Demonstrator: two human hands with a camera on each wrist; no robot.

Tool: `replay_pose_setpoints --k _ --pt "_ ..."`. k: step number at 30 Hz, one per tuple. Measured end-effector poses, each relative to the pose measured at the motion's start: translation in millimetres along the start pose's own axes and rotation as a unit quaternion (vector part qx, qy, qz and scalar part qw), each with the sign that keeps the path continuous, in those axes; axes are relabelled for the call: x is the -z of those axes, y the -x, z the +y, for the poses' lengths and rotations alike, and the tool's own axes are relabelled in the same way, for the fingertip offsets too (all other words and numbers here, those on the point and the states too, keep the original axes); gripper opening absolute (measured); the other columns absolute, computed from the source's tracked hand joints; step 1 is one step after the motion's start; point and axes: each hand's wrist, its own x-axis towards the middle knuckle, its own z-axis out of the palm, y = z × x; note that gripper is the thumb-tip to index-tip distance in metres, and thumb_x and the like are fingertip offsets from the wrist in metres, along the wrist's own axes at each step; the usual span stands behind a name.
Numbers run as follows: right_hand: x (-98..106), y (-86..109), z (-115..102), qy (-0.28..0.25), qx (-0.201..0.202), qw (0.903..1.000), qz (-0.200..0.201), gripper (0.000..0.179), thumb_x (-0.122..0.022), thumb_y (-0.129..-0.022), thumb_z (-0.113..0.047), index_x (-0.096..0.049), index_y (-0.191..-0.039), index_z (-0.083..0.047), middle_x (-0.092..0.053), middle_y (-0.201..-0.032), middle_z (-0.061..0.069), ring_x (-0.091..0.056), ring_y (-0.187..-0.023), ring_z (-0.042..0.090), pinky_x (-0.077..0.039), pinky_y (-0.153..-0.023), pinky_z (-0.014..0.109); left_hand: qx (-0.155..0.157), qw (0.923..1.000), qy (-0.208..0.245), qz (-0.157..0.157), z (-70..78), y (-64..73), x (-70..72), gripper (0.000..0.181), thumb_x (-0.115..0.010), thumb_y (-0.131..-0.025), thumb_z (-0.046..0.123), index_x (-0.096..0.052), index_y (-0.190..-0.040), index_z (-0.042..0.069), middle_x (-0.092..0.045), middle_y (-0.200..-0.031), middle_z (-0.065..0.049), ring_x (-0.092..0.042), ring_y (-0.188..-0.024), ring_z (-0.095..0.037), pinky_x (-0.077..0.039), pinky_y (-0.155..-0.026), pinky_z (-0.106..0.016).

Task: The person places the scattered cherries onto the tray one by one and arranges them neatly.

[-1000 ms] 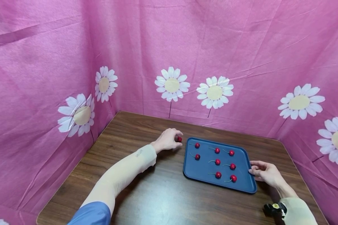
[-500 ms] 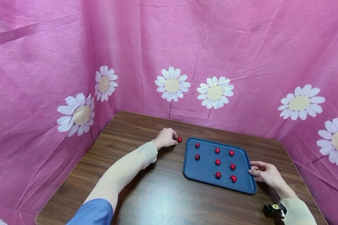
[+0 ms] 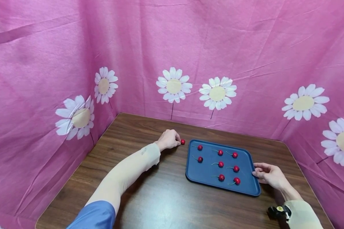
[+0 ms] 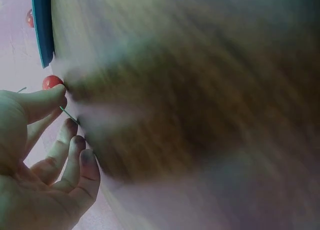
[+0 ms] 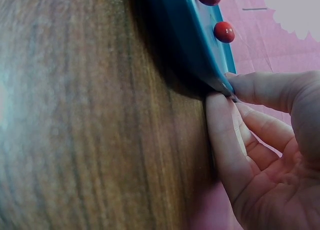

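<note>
Left of the tray, my left hand pinches a red cherry by its stem, low over the table. In the left wrist view the green stem pokes out below the thumb, and the cherry sits just past the thumb tip. My right hand grips the right rim of the dark blue tray, thumb on top and fingers beneath, as the right wrist view also shows. Several stemmed cherries lie spaced in rows on the tray, among them one cherry at its far left corner.
The brown wooden table carries the tray right of its middle. A pink cloth with printed white daisies hangs along the back and both sides, close to the table's edges.
My left hand has drawn back slightly left from around the cherry and now pinches its stem, the fruit showing beyond the fingertips. My right hand and the tray have stayed in place.
</note>
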Motion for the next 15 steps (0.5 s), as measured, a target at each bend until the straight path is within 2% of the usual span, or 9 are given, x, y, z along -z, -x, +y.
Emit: replay_pose_setpoints --k 8,12,15 --pt "-2 1.5 -2 -0.005 0.000 1.0000 -0.003 0.062 -0.071 -0.104 0.004 -0.040 -0.153 0.028 -0.070 -0.093 -0.013 -0.072 -0.085 -0.003 -0.069 -0.076 0.028 -0.011 0.9999 0.012 -0.004 -0.6 9.9 1.9 0.008 -0.086 -0.100 0.031 -0.092 -0.095 0.030 -0.087 -0.106 0.011 -0.075 -0.100 -0.013 -0.061 -0.095 -0.036" --pt "-3 1.4 -3 -0.005 0.002 1.0000 -0.002 0.063 -0.072 -0.104 0.003 -0.040 -0.153 0.027 -0.070 -0.093 -0.013 -0.072 -0.085 -0.003 -0.068 -0.076 0.028 -0.038 0.9989 0.027 0.010 4.5 18.9 5.6 0.008 -0.086 -0.099 0.030 -0.092 -0.094 0.029 -0.087 -0.101 0.012 -0.073 -0.093 -0.009 -0.061 -0.090 -0.033" --pt "-2 1.0 -3 -0.004 0.001 1.0000 -0.001 0.063 -0.072 -0.104 0.003 -0.040 -0.153 0.027 -0.070 -0.093 -0.013 -0.072 -0.085 -0.004 -0.068 -0.076 0.028 -0.065 0.9969 0.044 0.009 11.0 27.0 8.7 0.007 -0.086 -0.099 0.029 -0.092 -0.094 0.028 -0.087 -0.098 0.012 -0.071 -0.088 -0.007 -0.060 -0.085 -0.031"
